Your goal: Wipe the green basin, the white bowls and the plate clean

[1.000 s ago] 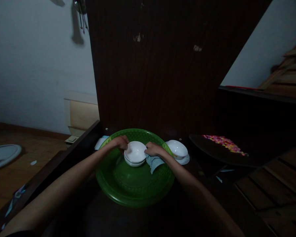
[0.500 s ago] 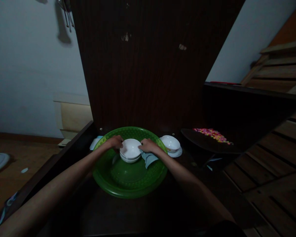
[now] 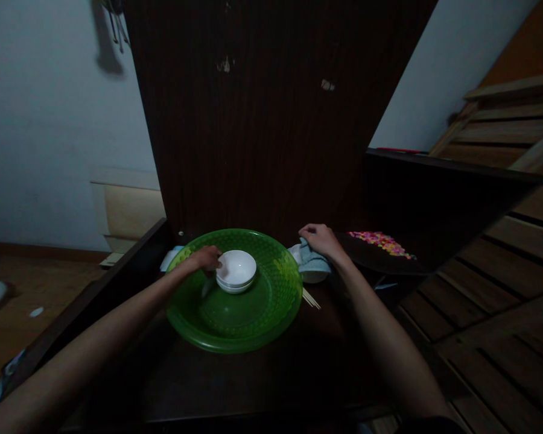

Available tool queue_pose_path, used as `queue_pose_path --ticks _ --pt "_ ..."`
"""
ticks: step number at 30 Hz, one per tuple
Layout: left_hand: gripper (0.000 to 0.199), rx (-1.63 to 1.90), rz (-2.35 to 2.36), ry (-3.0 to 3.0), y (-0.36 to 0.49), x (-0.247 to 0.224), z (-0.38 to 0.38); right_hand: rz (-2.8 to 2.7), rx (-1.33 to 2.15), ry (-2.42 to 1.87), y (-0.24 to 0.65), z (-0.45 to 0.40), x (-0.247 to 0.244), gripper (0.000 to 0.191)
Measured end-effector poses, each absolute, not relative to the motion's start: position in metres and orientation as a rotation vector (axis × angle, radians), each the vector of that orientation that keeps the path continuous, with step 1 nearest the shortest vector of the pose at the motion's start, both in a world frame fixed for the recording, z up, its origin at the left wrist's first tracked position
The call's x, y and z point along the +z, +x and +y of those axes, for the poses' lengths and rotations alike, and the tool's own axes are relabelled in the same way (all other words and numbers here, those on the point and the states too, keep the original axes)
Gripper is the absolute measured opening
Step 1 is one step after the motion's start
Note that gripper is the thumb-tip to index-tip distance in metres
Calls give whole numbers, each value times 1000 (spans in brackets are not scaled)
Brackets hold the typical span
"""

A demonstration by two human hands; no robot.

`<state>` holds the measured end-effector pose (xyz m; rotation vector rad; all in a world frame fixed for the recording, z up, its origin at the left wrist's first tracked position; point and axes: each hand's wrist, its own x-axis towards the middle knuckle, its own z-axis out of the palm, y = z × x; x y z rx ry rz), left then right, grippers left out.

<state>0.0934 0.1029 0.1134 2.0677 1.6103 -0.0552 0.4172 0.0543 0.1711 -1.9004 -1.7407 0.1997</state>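
Observation:
Two or more stacked white bowls (image 3: 236,268) sit inside a large green plastic basin (image 3: 235,346). My left hand (image 3: 208,259) is closed at the left edge of the stack, its fingers on the top bowl's rim. Beyond the basin's right rim, my right hand (image 3: 322,239) has its fingers closed on a light blue-grey cloth (image 3: 310,259). The cloth hangs over another white bowl (image 3: 314,276), covering most of it. Whether the fingers also grip that bowl is hidden.
Thin chopsticks (image 3: 311,298) lie right of the basin on the dark table (image 3: 235,386). A dark panel (image 3: 271,120) rises behind. Pink and yellow pieces (image 3: 382,242) lie on a dark surface at right. A pale item (image 3: 169,259) shows behind the basin's left rim.
My right hand has moved right with the cloth, out of the basin to the separate bowl. My left hand stays at the stack. Chopsticks now show beside the basin.

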Motion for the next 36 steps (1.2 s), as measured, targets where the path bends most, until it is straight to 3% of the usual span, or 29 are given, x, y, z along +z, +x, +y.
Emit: queue_pose_path --ticks 9,14,21,28,32,36 --pt "37 -191 1546 1962 94 106 106 -1403 180 -2113 502 44 117 23" --pt "38 -179 1532 1942 92 106 108 -1394 300 -2166 513 45 79 17" --pt "32 -129 1537 1959 90 108 106 -1395 445 -2251 512 62 46 23" --pt "29 120 1619 2072 86 115 104 -1413 461 -2300 508 63 44 34" --pt "35 394 1681 2151 88 120 98 -1432 320 -2306 503 57 57 21" --pt "36 598 1612 2149 94 126 87 -1462 127 -2279 496 51 80 24"
